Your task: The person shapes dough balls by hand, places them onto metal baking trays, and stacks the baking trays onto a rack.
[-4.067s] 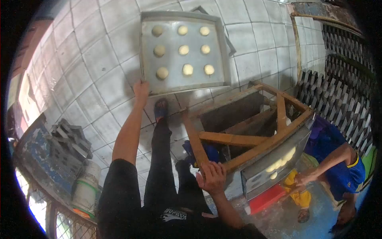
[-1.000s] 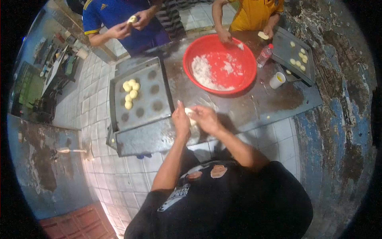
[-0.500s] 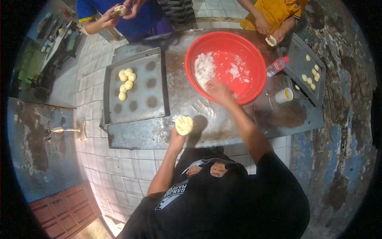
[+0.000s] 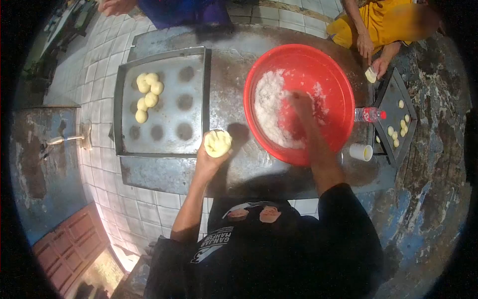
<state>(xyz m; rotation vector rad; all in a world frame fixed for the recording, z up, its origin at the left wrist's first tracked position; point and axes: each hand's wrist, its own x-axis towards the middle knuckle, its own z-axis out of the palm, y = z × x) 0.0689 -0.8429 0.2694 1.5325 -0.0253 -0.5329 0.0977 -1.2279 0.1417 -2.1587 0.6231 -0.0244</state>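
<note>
My left hand (image 4: 206,163) is wrapped round a flattened, cupped piece of pale yellow dough (image 4: 218,144), held near the table's front edge beside the tray. My right hand (image 4: 301,103) reaches down into a big red basin (image 4: 336,115), next to a heap of white, crumbly filling (image 4: 269,105). Shadow and blur hide its fingers, so I cannot see whether it grips any filling. Left of the basin, a metal baking tray (image 4: 168,115) carries several round dough balls (image 4: 151,99) on its left half.
Right of the basin lie a plastic bottle (image 4: 367,114) with a red cap and a white cup (image 4: 361,152). Another tray (image 4: 396,102) with several dough balls is beyond them. Across the table, a person in yellow holds dough (image 4: 371,74); another person's hand (image 4: 115,7) shows at top left.
My right hand has gone from the basin's near edge to deeper inside it. The white filling lies spread further along the near left side. My left hand still holds the dough; the view has shifted.
</note>
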